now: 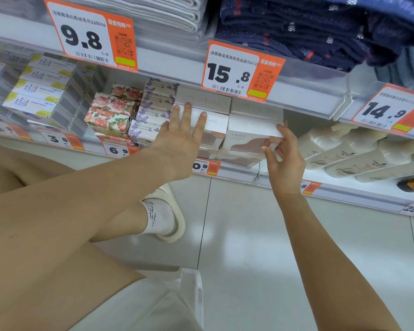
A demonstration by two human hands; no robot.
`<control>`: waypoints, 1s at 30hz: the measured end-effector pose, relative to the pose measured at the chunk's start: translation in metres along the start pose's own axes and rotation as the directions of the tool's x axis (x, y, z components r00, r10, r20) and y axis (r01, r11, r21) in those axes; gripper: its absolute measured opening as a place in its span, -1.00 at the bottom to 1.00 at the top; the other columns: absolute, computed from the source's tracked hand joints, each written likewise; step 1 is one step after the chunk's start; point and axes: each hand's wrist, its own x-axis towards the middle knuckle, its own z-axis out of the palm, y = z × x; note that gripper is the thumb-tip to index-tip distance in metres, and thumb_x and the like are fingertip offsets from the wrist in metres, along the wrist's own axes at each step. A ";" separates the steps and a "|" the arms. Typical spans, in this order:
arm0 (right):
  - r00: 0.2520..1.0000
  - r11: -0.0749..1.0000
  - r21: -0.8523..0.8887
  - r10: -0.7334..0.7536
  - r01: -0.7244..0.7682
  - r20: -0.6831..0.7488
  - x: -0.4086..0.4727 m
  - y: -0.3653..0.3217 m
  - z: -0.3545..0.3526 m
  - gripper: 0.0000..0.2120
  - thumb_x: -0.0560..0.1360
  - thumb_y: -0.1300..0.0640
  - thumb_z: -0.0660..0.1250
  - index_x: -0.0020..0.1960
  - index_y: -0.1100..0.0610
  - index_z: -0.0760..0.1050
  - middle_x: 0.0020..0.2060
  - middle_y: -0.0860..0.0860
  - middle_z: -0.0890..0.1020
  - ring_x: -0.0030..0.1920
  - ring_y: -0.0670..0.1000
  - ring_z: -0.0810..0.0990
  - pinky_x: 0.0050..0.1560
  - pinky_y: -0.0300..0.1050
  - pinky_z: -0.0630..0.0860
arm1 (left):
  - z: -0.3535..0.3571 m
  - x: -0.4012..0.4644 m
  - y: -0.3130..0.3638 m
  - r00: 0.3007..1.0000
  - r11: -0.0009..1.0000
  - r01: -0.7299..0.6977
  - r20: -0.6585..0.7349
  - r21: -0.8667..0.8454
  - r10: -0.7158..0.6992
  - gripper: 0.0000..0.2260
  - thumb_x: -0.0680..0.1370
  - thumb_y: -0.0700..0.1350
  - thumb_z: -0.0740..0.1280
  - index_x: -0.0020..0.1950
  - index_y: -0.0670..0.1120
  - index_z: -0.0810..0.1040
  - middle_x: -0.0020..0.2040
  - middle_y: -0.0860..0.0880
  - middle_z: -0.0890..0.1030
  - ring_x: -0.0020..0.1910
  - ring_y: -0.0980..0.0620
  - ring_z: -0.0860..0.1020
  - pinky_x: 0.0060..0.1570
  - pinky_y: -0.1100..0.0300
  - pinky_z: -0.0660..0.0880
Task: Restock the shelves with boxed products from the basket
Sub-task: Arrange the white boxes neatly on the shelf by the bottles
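Note:
Stacks of white-and-pink boxes (pixel 215 125) stand on the middle shelf (pixel 237 173) under the 15.8 price tag. My left hand (pixel 179 137) lies flat with straight fingers against the front of the left stack. My right hand (pixel 285 156) grips the right front corner of a white box (pixel 251 130) on the right stack, fingers and thumb curled around its edge. A translucent white basket (pixel 189 297) sits on the floor at the bottom of the view; its inside is mostly hidden by my leg.
Floral soap boxes (pixel 110 113) and lavender boxes (pixel 153 115) stand left of the white stacks, lemon-printed boxes (pixel 41 91) further left. Cream bottles (pixel 359 151) lie to the right. Folded towels (pixel 296 25) fill the shelf above. My knee and foot (pixel 163 216) are below the shelf.

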 end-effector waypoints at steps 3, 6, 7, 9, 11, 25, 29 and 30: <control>0.999 0.999 0.017 -0.030 0.030 -0.040 0.003 -0.001 0.000 -0.62 0.52 0.22 0.33 0.32 0.07 0.39 0.26 -0.01 0.55 0.07 -0.16 0.58 0.20 -0.21 0.52 | 0.000 0.001 0.000 1.000 1.000 0.008 -0.007 0.011 -0.008 -0.13 0.51 -0.19 0.25 0.50 -0.15 -0.40 0.49 -0.32 -0.34 0.49 -0.35 -0.24 0.46 -0.11 0.04; 0.998 0.997 -0.047 -0.061 0.061 0.000 0.002 0.000 0.001 -0.61 0.48 0.23 0.38 0.27 0.12 0.37 0.35 0.04 0.44 0.13 -0.10 0.53 0.15 -0.25 0.50 | 0.001 0.000 0.002 1.000 1.000 0.005 -0.011 0.011 -0.005 -0.13 0.50 -0.19 0.25 0.50 -0.15 -0.40 0.49 -0.33 -0.33 0.49 -0.35 -0.24 0.45 -0.12 0.05; 0.997 0.994 -0.076 -0.078 0.078 0.011 0.002 0.000 0.001 -0.60 0.46 0.22 0.41 0.24 0.13 0.36 0.37 0.06 0.39 0.17 -0.03 0.50 0.11 -0.24 0.50 | 0.002 0.000 0.002 1.000 1.000 0.004 -0.016 0.011 -0.004 -0.13 0.51 -0.19 0.25 0.50 -0.15 -0.40 0.49 -0.33 -0.33 0.49 -0.35 -0.24 0.45 -0.12 0.05; 0.995 0.987 -0.128 -0.094 0.097 0.027 0.004 -0.004 0.000 -0.55 0.41 0.19 0.46 0.23 0.13 0.38 0.34 0.11 0.34 0.20 0.03 0.44 0.04 -0.19 0.51 | 0.002 -0.001 0.001 1.000 1.000 0.004 -0.016 0.014 -0.003 -0.14 0.51 -0.19 0.24 0.50 -0.15 -0.41 0.49 -0.33 -0.34 0.49 -0.35 -0.25 0.45 -0.11 0.05; 0.994 0.973 -0.210 -0.087 0.099 0.067 0.006 -0.011 -0.002 -0.45 0.39 0.15 0.48 0.32 0.09 0.39 0.32 0.13 0.33 0.19 -0.05 0.38 -0.03 -0.19 0.49 | 0.002 -0.001 0.000 1.000 1.000 -0.002 -0.008 0.014 0.002 -0.15 0.52 -0.21 0.23 0.50 -0.15 -0.41 0.49 -0.32 -0.35 0.49 -0.34 -0.25 0.46 -0.11 0.03; 0.992 0.939 -0.343 0.030 0.015 0.124 0.010 -0.020 -0.013 -0.53 0.45 0.03 0.44 0.30 0.05 0.38 0.11 0.10 0.46 -0.22 0.11 0.55 -0.21 -0.08 0.49 | 0.000 0.000 -0.001 1.000 1.000 -0.004 0.013 0.006 0.004 -0.13 0.51 -0.23 0.24 0.50 -0.14 -0.42 0.49 -0.31 -0.35 0.49 -0.33 -0.25 0.48 -0.11 0.02; 0.992 0.945 -0.328 0.041 0.002 0.123 0.017 -0.025 -0.012 -0.54 0.45 0.08 0.43 0.30 0.02 0.38 0.11 0.09 0.45 -0.23 0.12 0.54 -0.14 -0.07 0.48 | 0.000 -0.001 -0.002 1.000 1.000 -0.004 0.012 0.011 0.004 -0.12 0.51 -0.22 0.25 0.50 -0.13 -0.41 0.49 -0.31 -0.35 0.49 -0.33 -0.25 0.48 -0.12 0.03; 0.992 0.947 -0.319 0.053 -0.014 0.113 0.019 -0.026 -0.011 -0.54 0.45 0.09 0.43 0.30 0.02 0.38 0.11 0.09 0.44 -0.22 0.12 0.53 -0.12 -0.08 0.46 | 0.000 -0.001 -0.002 1.000 1.000 -0.004 0.012 0.014 0.004 -0.12 0.50 -0.22 0.25 0.50 -0.14 -0.41 0.49 -0.31 -0.35 0.50 -0.33 -0.25 0.48 -0.12 0.03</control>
